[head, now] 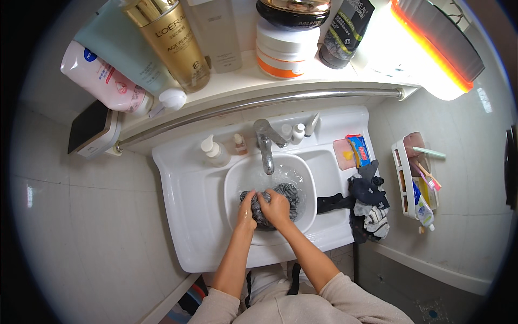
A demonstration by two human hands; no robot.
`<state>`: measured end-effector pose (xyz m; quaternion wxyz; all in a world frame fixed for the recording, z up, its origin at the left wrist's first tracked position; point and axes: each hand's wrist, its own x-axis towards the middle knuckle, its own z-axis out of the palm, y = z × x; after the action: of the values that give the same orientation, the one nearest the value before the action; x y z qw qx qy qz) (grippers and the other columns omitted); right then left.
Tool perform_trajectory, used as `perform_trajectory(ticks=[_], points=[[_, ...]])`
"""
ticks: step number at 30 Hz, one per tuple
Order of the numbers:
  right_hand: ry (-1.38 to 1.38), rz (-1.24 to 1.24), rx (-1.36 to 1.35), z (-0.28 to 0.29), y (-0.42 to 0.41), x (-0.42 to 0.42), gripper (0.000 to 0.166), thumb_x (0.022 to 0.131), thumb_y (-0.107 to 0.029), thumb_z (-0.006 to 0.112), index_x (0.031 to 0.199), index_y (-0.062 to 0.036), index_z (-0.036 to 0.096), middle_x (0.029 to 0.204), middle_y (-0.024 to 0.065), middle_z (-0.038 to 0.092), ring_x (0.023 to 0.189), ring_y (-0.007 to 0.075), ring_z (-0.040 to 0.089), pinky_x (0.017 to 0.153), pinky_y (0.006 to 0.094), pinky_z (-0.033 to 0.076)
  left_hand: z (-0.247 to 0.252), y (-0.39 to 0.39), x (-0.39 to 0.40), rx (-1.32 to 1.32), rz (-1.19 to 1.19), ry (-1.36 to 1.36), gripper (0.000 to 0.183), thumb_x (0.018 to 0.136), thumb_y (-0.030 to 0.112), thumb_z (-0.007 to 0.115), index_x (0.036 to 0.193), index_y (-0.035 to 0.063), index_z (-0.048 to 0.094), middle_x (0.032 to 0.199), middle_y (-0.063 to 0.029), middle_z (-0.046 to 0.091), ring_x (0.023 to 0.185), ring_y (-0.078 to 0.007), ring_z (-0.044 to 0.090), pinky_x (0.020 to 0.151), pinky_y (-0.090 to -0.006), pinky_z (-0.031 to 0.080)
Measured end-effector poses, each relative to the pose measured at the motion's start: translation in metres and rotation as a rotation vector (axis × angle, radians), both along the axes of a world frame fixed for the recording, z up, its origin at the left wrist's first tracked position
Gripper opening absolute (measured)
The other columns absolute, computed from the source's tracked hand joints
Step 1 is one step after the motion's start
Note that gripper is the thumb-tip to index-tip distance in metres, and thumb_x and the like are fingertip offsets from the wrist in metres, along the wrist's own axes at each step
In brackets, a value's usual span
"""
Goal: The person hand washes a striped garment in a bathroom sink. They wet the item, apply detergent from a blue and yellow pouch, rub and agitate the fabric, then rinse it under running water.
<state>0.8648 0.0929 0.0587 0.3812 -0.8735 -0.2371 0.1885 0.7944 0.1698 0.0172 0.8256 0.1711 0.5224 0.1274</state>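
Both of my hands are in a white plastic basin [230, 178] that stands in the sink, under a chrome faucet [265, 150]. My left hand [246, 212] and my right hand [276, 207] grip a bunched dark grey striped cloth [261, 208], thumbs close together on top of it. More striped fabric [288, 194] lies in the water to the right of my right hand. The fingertips under the cloth are hidden. Beside the basin, a black sock [334, 203] reaches towards a heap of dark and striped socks [370, 198] on the sink's right edge.
A pump bottle [216, 152] and small bottles [298, 133] stand along the sink's back. A pink sponge [345, 154] lies at the back right. A metal rail [263, 99] and a shelf of toiletries are above; a toothbrush holder [404, 178] hangs on the right wall.
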Motion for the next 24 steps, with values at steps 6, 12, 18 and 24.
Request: perform_trajectory(ticks=[6, 12, 18, 24], points=[[0.070, -0.282, 0.026, -0.058, -0.010, 0.042, 0.044, 0.077, -0.036, 0.063, 0.092, 0.0046, 0.061, 0.083, 0.0248, 0.061, 0.081, 0.0390, 0.060, 0.073, 0.0450, 0.046, 0.001, 0.005, -0.010, 0.347, -0.290, 0.139, 0.063, 0.082, 0.038, 0.062, 0.127, 0.0008, 0.039, 0.119, -0.0127, 0.050, 0.105, -0.0260, 0.054, 0.080, -0.0383, 0.048], [-0.250, 0.466, -0.162, -0.051, -0.020, 0.025, 0.069, 0.064, -0.027, 0.073, 0.122, -0.0055, 0.043, 0.114, 0.0191, 0.048, 0.105, 0.0348, 0.048, 0.088, 0.0402, 0.042, -0.060, -0.006, -0.019, 1.163, -1.147, 0.445, 0.079, 0.080, 0.020, 0.063, 0.142, 0.0080, 0.016, 0.133, -0.0223, 0.029, 0.126, -0.0376, 0.028, 0.106, -0.0389, 0.024], [0.334, 0.014, 0.050, -0.129, -0.002, 0.090, 0.045, 0.073, -0.021, 0.065, 0.113, -0.0032, 0.054, 0.104, 0.0238, 0.058, 0.098, 0.0369, 0.056, 0.087, 0.0418, 0.044, -0.041, 0.015, -0.015, 0.437, -0.445, -0.006, 0.064, 0.089, 0.027, 0.054, 0.142, 0.0128, 0.020, 0.144, -0.0188, 0.021, 0.133, -0.0300, 0.022, 0.104, -0.0370, 0.030], [0.593, 0.180, 0.275, -0.079, 0.018, 0.010, 0.065, 0.074, -0.009, 0.064, 0.133, -0.0010, 0.038, 0.124, 0.0166, 0.051, 0.112, 0.0234, 0.050, 0.095, 0.0306, 0.037, -0.015, 0.013, -0.002, 0.045, -0.181, -0.140, 0.077, 0.084, 0.064, 0.039, 0.134, 0.0050, 0.033, 0.131, -0.0143, 0.041, 0.119, -0.0277, 0.042, 0.099, -0.0418, 0.036]])
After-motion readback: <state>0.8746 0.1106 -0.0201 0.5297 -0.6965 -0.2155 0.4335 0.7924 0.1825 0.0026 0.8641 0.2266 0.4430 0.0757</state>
